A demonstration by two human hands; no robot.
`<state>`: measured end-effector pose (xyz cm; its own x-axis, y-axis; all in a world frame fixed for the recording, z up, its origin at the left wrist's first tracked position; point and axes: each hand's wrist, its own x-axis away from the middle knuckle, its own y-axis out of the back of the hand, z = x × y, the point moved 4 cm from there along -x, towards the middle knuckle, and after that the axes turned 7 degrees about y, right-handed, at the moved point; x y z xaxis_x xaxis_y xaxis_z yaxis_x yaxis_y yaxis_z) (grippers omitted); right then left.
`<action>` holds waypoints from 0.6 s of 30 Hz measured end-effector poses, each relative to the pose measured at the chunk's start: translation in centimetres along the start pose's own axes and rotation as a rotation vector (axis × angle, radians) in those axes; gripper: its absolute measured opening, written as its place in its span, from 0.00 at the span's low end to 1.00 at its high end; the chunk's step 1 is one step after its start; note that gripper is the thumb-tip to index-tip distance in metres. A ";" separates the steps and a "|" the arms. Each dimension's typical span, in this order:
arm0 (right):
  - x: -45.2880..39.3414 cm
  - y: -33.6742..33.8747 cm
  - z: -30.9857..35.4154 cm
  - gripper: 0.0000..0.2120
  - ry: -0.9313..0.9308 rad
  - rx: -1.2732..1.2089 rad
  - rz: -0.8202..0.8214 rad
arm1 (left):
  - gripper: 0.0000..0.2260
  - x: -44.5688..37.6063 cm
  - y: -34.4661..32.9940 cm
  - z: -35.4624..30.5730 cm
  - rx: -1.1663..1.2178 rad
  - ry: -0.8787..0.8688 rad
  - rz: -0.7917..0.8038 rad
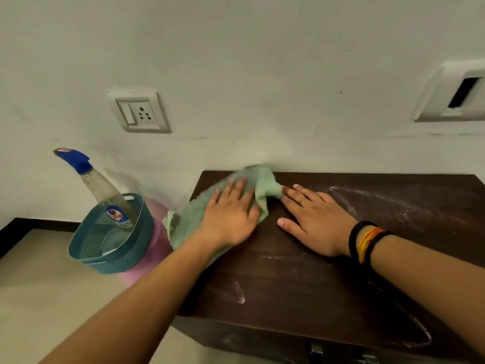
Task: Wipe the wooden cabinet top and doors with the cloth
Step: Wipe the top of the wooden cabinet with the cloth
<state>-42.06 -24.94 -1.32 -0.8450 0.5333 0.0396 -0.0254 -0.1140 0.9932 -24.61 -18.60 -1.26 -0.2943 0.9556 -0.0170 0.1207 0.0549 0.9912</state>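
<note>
A: Forearms fill the bottom of my feed, both reaching up over the cabinet top (301,279). What do you log first?

B: Biggest item, the white wall (249,61) behind everything. Then that dark wooden top pushed against it, with pale dusty streaks on the right and near the front edge. Cabinet front is only a sliver at the bottom, too dark for me to read.

A: Cloth?

B: Green cloth (194,216) on the left back part of the top, bunched toward the wall, one corner hanging off the left edge. Left hand (231,216) lies flat on it, fingers straight and spread, pressing down. Bit blurred.

A: Right hand?

B: Right hand (315,219) flat on bare wood just beside the cloth, fingers straight, fingertips touching the cloth's edge, gripping nothing. Black and orange bands (367,240) on that wrist.

A: Left of the cabinet?

B: Teal basket (126,248) resting on something pink (157,245), cannot tell what. Spray bottle (105,190) with a blue nozzle stands tilted inside the basket. Socket (139,112) on the wall above it, second plate (454,93) far right.
</note>
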 end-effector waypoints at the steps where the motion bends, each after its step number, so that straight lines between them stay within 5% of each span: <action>1: 0.0 0.0 -0.1 0.35 -0.005 -0.002 0.006 | 0.26 -1.9 0.7 1.3 -0.012 0.058 0.035; 4: -0.1 -0.1 -0.2 0.35 0.011 -0.008 0.011 | 0.26 0.0 0.3 4.5 -0.079 0.188 0.050; 9: -0.1 -0.1 0.0 0.36 0.005 0.022 -0.019 | 0.25 -1.1 -0.4 -1.6 -0.037 -0.051 0.050; 13: 0.0 -0.1 -0.2 0.35 0.010 -0.014 -0.003 | 0.25 -0.8 0.6 4.3 -0.069 0.173 0.037; 18: 0.1 0.2 0.0 0.32 -0.014 -0.007 -0.064 | 0.26 2.4 -0.9 -3.1 -0.070 -0.067 0.022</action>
<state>-42.12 -24.88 -1.10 -0.8342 0.5510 -0.0220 -0.0828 -0.0858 0.9929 -28.34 -17.23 -1.81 -0.2276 0.9738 -0.0012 0.0597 0.0151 0.9981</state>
